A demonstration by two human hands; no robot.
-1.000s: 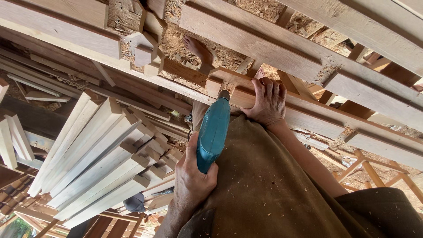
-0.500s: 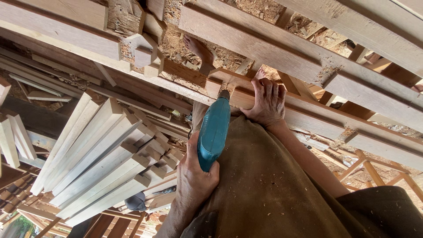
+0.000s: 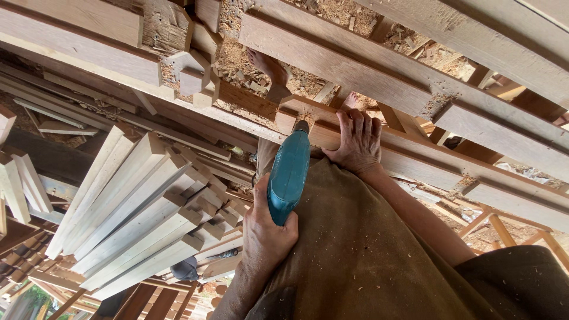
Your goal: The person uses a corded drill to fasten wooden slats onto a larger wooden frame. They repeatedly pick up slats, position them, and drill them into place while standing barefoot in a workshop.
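Basically no shift versus a second ago: left hand (image 3: 265,234) still clenched round teal power drill (image 3: 288,175), bit end against wooden rail (image 3: 415,151). Right hand (image 3: 355,141) still flat on same rail, fingers (image 3: 354,121) spread, gripping nothing. Reads as drilling ongoing. Stack of pale planed battens (image 3: 127,204) lies close left; bare foot (image 3: 268,64) beyond frame.

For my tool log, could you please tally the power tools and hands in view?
Drill: 1
Hands: 2 (left hand with its grip on the drill, right hand flat on a beam)
Total: 3
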